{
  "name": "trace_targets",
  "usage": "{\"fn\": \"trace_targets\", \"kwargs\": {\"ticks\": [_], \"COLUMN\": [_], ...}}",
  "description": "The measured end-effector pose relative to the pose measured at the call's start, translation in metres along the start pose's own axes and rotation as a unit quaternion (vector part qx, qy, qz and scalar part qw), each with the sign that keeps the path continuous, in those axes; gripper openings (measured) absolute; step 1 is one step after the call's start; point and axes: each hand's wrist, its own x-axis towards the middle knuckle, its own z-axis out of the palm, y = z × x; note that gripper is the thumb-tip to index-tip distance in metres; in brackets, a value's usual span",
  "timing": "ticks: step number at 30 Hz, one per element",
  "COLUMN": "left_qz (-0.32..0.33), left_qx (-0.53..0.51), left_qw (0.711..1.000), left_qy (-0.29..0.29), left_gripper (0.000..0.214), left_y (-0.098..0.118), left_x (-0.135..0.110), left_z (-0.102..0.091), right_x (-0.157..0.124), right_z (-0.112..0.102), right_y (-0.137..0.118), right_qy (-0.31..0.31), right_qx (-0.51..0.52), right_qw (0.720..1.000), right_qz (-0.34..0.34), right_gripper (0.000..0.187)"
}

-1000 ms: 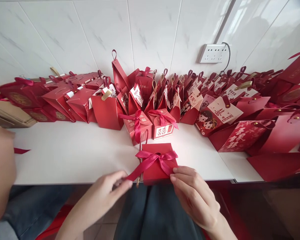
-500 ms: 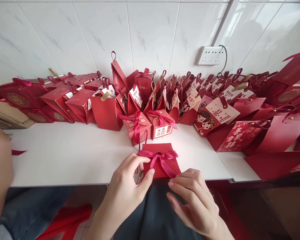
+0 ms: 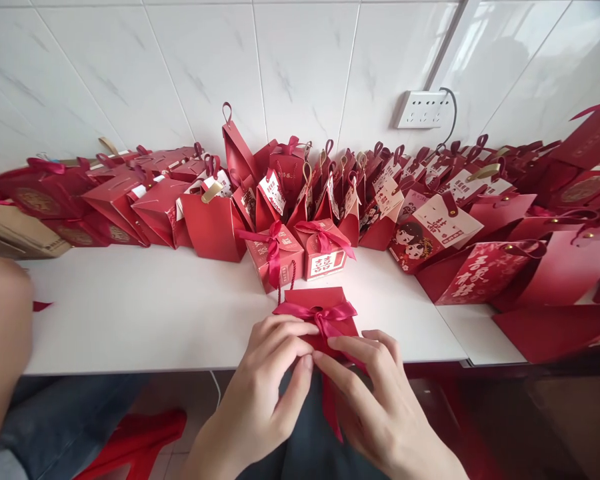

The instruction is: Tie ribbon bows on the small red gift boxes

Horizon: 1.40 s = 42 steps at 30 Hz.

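White tiled wall point(image 3: 300, 60) across the back; white table point(image 3: 130, 313) below it, running the full width

Long row of red gift bags point(image 3: 210, 223) packed close along the wall, many with tags and loops. Two small boxes point(image 3: 325, 253) with bows stand just in front of the row, at the middle

Blurred part of another person point(image 3: 3, 347) at the far left, by the table's front edge

Left hand point(image 3: 265, 387) and right hand point(image 3: 380, 400) meet at the near edge of the table, fingers curled. Thumb and forefinger of each are pinched together on the ribbon point(image 3: 325, 313), tips touching

Red box point(image 3: 313, 297) sits at the table's front edge, just behind the hands, in line with the two small boxes. Ribbon is tied in a bow on its top; one tail hangs down between the hands, below the table edge

Socket point(image 3: 423, 109) on the wall, upper right, cable plugged in
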Motion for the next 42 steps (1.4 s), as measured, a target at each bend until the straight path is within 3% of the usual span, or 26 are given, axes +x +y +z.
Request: {"fn": "trace_targets", "kwargs": {"ticks": [6, 12, 15, 18, 23, 29, 34, 38, 42], "left_qz": [-0.023, -0.014, -0.013, -0.024, -0.031, -0.059, -0.066, -0.073, -0.072], "left_qx": [-0.048, -0.015, -0.023, -0.039, -0.061, -0.064, -0.067, -0.072, -0.072], "left_qw": [0.999, 1.000, 0.999, 0.998, 0.996, 0.994, 0.995, 0.994, 0.994], "left_qy": [0.007, -0.016, -0.039, -0.053, -0.056, -0.061, -0.041, -0.032, -0.034], "left_gripper": [0.015, 0.024, 0.024, 0.021, 0.019, 0.021, 0.018, 0.014, 0.013], "left_y": [-0.007, -0.013, -0.013, -0.012, -0.012, -0.010, -0.012, -0.014, -0.014], "left_x": [0.006, 0.027, 0.034, 0.037, 0.039, 0.040, 0.038, 0.037, 0.038], "left_z": [-0.007, -0.005, -0.007, -0.008, -0.007, -0.004, -0.001, 0.000, 0.000], "right_x": [0.000, -0.001, 0.003, 0.007, 0.005, 0.007, 0.011, 0.006, -0.001], "right_z": [0.007, 0.010, 0.010, 0.009, 0.002, -0.005, -0.005, 0.001, 0.013], "right_y": [0.002, 0.000, -0.004, -0.008, -0.010, -0.009, -0.011, -0.010, -0.009], "right_qy": [0.030, 0.076, 0.109, 0.137, 0.108, 0.039, -0.009, 0.010, 0.055], "right_qx": [0.017, 0.032, 0.046, 0.084, 0.159, 0.166, 0.164, 0.110, 0.126], "right_qw": [0.999, 0.997, 0.992, 0.983, 0.971, 0.984, 0.986, 0.993, 0.990], "right_qz": [-0.005, 0.003, 0.033, 0.085, 0.143, 0.050, 0.015, -0.036, -0.020], "right_gripper": [0.025, 0.014, 0.007, 0.014, 0.013, 0.015, 0.020, 0.019, 0.016]}}
